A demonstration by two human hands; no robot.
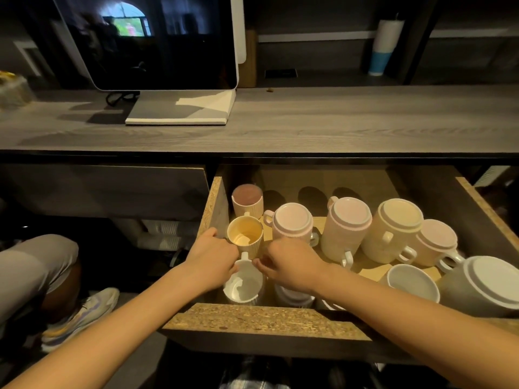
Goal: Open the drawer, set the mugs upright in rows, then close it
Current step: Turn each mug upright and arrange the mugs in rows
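The drawer (264, 318) stands pulled out under the desk. Along its left wall three mugs stand upright in a column: a pink ribbed mug (247, 200) at the back, a cream ribbed mug (245, 234) in the middle, a white ribbed mug (243, 284) at the front. My left hand (210, 259) grips the white mug's rim on its left side. My right hand (289, 265) pinches the same rim on its right. Several mugs sit upside down to the right, among them a pink one (292, 223) and a cream one (398, 223). Another upright white mug (412, 284) stands at front right.
The grey desk top (337, 119) overhangs the drawer's back, bearing a monitor (157, 40) on a white base. A person's knee and shoe (84, 307) are on the floor to the left. A large grey upturned mug (488, 284) fills the drawer's front right corner.
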